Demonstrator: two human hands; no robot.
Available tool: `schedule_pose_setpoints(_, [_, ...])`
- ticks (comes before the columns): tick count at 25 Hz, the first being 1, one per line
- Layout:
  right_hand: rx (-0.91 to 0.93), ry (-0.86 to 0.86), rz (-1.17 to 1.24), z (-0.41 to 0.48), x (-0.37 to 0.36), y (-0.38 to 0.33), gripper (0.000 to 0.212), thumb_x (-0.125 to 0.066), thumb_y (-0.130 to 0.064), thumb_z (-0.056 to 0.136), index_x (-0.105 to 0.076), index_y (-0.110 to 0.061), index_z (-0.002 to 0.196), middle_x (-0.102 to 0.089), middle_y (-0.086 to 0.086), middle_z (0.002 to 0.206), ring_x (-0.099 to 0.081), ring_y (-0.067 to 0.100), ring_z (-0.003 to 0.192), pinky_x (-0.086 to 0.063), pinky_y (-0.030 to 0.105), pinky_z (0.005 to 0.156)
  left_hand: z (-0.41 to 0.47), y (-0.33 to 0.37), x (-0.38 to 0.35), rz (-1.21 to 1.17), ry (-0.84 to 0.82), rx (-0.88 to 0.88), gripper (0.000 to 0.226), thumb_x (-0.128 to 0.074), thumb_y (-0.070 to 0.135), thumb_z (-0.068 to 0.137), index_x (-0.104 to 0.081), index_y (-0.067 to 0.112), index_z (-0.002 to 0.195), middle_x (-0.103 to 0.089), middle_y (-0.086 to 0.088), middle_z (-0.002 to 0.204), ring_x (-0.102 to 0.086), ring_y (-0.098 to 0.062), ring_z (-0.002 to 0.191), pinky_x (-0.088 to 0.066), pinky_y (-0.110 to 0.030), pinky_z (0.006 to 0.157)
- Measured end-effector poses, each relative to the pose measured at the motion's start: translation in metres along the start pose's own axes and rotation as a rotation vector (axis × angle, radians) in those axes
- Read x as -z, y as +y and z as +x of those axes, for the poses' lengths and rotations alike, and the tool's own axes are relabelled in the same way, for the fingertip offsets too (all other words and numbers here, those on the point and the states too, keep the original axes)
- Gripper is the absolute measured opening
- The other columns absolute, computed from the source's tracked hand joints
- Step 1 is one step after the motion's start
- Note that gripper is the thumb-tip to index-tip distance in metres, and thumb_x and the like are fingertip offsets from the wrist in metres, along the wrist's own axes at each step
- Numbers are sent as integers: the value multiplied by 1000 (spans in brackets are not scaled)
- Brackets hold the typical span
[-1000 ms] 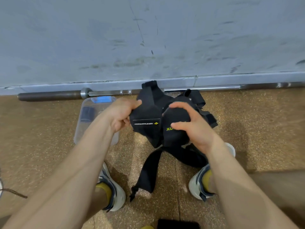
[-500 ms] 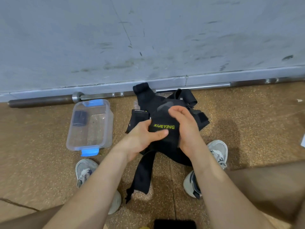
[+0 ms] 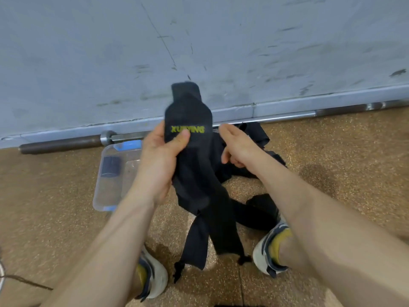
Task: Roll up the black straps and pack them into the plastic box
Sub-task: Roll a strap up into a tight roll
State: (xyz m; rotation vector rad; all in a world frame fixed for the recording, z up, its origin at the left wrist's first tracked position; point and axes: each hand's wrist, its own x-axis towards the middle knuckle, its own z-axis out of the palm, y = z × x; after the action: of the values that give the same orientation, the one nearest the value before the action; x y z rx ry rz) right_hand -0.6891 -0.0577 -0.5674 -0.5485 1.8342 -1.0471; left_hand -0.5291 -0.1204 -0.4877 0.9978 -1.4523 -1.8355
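Note:
My left hand (image 3: 161, 160) grips a black strap (image 3: 194, 173) with yellow-green lettering and holds it upright; its long tails hang down between my feet. My right hand (image 3: 238, 145) hovers just right of the strap, fingers relaxed, holding nothing. More black straps (image 3: 261, 209) lie in a heap on the floor behind and below that hand. The clear plastic box (image 3: 106, 196) with blue clips sits on the floor to the left, partly hidden by my left arm, with one rolled black strap (image 3: 110, 166) inside.
A steel barbell (image 3: 276, 117) lies along the foot of the grey wall. My two white shoes (image 3: 155, 278) rest on the speckled brown floor, one on each side of the hanging tails. A dark object shows at the bottom edge.
My left hand has lifted the lettered strap up out of the heap, so its tails now hang free. My right hand has let go of it and moved to the right.

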Motion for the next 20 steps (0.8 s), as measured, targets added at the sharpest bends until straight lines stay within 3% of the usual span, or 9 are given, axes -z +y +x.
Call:
schedule_pose_setpoints(2, [-12, 241, -227, 22, 26, 32, 25, -48, -23, 98, -51, -25, 123, -67, 8, 96, -64, 18, 73, -53, 29, 64, 13, -34, -6, 130, -42, 83, 23, -58, 2, 94, -67, 14, 112, -76, -3, 101, -71, -17, 94, -56, -36, 86])
schedule_pose_setpoints(4, [-136, 338, -544, 38, 60, 78, 34, -53, -9, 90, -56, -14, 124, -63, 8, 109, -61, 30, 101, -50, 36, 83, 28, -80, -9, 295, -106, 181, 21, -59, 12, 96, -69, 26, 108, -75, 4, 105, -70, -16, 101, -53, -42, 96])
schedule_pose_setpoints(7, [-248, 68, -1030, 59, 95, 144, 55, -60, -17, 88, -44, -9, 140, -48, 15, 141, -45, 33, 131, -37, 39, 106, 47, -153, -9, 509, -183, 289, 21, -58, 19, 98, -70, 27, 113, -73, 13, 107, -67, -8, 104, -51, -42, 100])
schedule_pose_setpoints(11, [-205, -126, -1123, 90, 102, 182, 99, -68, -12, 85, 0, -28, 156, 8, -7, 165, 2, 26, 152, -29, 53, 115, 62, -219, -4, 632, -236, 402, 17, -57, 22, 98, -71, 26, 107, -74, 12, 100, -67, -9, 99, -51, -43, 97])
schedule_pose_setpoints(12, [-165, -98, -1161, 95, 98, 184, 100, -69, -9, 83, -3, -29, 155, 6, -7, 165, 2, 25, 152, -29, 54, 113, 64, -224, -4, 642, -243, 411, 17, -57, 23, 98, -71, 26, 106, -74, 12, 99, -67, -8, 97, -52, -43, 96])
schedule_pose_setpoints(14, [-76, -29, -1239, 103, 87, 177, 77, -71, -13, 78, -31, -23, 144, -28, 2, 154, -22, 26, 146, -34, 51, 108, 68, -226, -5, 594, -227, 428, 18, -56, 21, 99, -71, 25, 110, -74, 12, 102, -67, -9, 100, -52, -41, 97])
schedule_pose_setpoints(16, [-78, -55, -1133, 108, 75, 153, 35, -69, -21, 76, -55, -18, 107, -59, 4, 111, -55, 28, 111, -46, 41, 89, 72, -213, -7, 412, -165, 484, 20, -55, 17, 100, -71, 20, 111, -75, 6, 104, -69, -14, 102, -52, -40, 98])
schedule_pose_setpoints(18, [-179, -127, -633, 101, 67, 109, 11, -69, -15, 77, -60, -13, 81, -62, 2, 75, -60, 24, 73, -47, 30, 64, 73, -185, -8, 164, -126, 536, 20, -54, 12, 100, -71, 13, 111, -75, -4, 106, -70, -23, 105, -54, -40, 94])
schedule_pose_setpoints(20, [-197, -153, -115, 81, 63, 54, 10, -68, -6, 82, -62, -10, 74, -57, 2, 58, -51, 19, 53, -42, 29, 55, 73, -144, -8, -106, -96, 536, 24, -54, 9, 97, -68, 7, 117, -73, -12, 112, -68, -28, 108, -53, -42, 92])
